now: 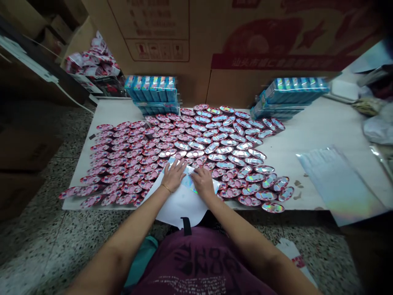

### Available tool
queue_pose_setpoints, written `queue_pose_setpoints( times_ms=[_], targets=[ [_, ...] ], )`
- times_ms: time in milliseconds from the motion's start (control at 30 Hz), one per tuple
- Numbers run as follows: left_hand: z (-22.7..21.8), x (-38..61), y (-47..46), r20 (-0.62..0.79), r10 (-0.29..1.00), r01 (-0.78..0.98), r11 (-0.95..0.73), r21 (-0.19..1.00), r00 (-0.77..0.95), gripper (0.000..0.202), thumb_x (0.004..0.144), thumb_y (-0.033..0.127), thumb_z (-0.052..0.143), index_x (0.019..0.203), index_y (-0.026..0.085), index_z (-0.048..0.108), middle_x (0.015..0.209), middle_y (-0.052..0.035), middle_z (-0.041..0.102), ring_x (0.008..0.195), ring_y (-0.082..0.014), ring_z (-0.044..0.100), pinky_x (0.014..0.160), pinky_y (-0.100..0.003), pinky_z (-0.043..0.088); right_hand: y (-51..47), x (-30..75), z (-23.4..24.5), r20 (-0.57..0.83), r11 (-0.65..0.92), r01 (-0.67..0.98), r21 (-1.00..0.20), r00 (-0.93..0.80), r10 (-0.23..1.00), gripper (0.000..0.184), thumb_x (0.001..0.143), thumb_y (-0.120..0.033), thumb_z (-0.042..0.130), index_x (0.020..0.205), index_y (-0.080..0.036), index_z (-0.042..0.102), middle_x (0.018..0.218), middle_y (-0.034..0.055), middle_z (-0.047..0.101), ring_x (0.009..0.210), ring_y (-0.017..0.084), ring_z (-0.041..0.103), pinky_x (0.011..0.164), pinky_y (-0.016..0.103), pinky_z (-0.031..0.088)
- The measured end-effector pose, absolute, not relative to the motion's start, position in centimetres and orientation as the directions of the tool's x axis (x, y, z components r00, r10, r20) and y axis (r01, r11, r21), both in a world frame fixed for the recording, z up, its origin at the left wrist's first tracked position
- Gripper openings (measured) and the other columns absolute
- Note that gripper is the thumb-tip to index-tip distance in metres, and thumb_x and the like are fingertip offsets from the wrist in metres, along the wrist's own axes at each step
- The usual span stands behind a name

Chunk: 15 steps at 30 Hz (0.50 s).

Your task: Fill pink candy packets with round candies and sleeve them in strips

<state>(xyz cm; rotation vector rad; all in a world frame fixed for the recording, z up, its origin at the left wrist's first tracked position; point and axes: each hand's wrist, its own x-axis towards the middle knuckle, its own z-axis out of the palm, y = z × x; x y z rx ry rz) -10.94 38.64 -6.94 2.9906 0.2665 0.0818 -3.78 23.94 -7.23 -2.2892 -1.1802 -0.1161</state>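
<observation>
My left hand (173, 175) lies flat with fingers spread on a white sheet (181, 203) at the near edge of the white table (310, 139). My right hand (202, 180) rests beside it, its fingers curled onto a shiny holographic piece (189, 183) on the sheet. Several pink oval cases (123, 155) lie in overlapping rows to the left. Several oval cases with shiny holographic faces (239, 149) spread out to the right.
Two stacks of blue boxes (152, 93) (288, 96) stand at the back of the table, before large cardboard cartons (215, 37). Holographic foil sheets (337, 182) lie at the right. Packaged goods (92, 61) pile at back left. Terrazzo floor (46, 229) surrounds the table.
</observation>
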Motion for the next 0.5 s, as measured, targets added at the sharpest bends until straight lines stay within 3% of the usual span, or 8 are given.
queue_pose_setpoints(
  times_ms=[133, 233, 333, 400, 500],
  targets=[
    [-6.7, -10.9, 38.8, 0.031, 0.195, 0.186, -0.964, 0.191, 0.98, 0.05, 0.085, 0.032, 0.031, 0.134, 0.025, 0.023, 0.14, -0.004, 0.027, 0.13, -0.0203, 0.015, 0.101, -0.047, 0.012, 23.7, -4.4, -4.4, 0.279, -0.302, 0.524, -0.797, 0.761, 0.586, 0.011, 0.077, -0.023, 0.052, 0.075, -0.019, 0.062, 0.086, 0.0038, 0.059, 0.084, 0.016, 0.049, 0.076, 0.03, 0.035],
    [-6.1, -10.7, 39.1, 0.013, 0.208, 0.198, -0.944, 0.265, 0.978, 0.05, 0.083, 0.031, 0.039, 0.132, 0.025, 0.03, 0.138, -0.0057, 0.03, 0.129, -0.0219, 0.017, 0.101, -0.049, 0.012, 22.2, -4.4, -2.4, 0.023, -0.103, 0.076, -0.992, 0.895, 0.446, 0.013, 0.074, -0.029, 0.054, 0.073, -0.018, 0.061, 0.073, 0.0006, 0.058, 0.068, 0.013, 0.051, 0.064, 0.026, 0.038],
    [-4.6, -10.2, 38.1, 0.051, 0.286, 0.236, -0.867, 0.438, 0.957, 0.04, 0.082, 0.029, 0.04, 0.121, 0.023, 0.046, 0.133, -0.0073, 0.039, 0.125, -0.0233, 0.027, 0.099, -0.049, 0.018, 19.7, -3.7, -1.3, -0.264, 0.067, -0.306, -0.95, 0.897, 0.355, 0.016, 0.066, -0.033, 0.061, 0.071, -0.018, 0.06, 0.062, -0.003, 0.056, 0.055, 0.009, 0.048, 0.054, 0.022, 0.036],
    [-3.4, -9.6, 36.2, 0.061, 0.313, 0.207, -0.749, 0.63, 0.948, 0.034, 0.083, 0.031, 0.039, 0.111, 0.02, 0.056, 0.122, -0.0082, 0.051, 0.116, -0.0213, 0.04, 0.097, -0.042, 0.028, 17.9, -3.3, -1.0, -0.363, 0.169, -0.436, -0.884, 0.868, 0.338, 0.019, 0.061, -0.032, 0.065, 0.07, -0.017, 0.059, 0.057, -0.0043, 0.054, 0.051, 0.008, 0.046, 0.051, 0.021, 0.036],
    [-2.1, -8.4, 32.3, -0.072, 0.231, 0.171, -0.447, 0.878, 0.97, 0.036, 0.074, 0.037, 0.053, 0.103, 0.016, 0.06, 0.1, -0.008, 0.062, 0.094, -0.0185, 0.055, 0.084, -0.033, 0.041, 15.3, -2.8, -0.9, -0.428, 0.287, -0.525, -0.801, 0.838, 0.339, 0.021, 0.058, -0.031, 0.068, 0.07, -0.017, 0.058, 0.056, -0.0045, 0.054, 0.05, 0.008, 0.047, 0.049, 0.02, 0.036]
  ],
)
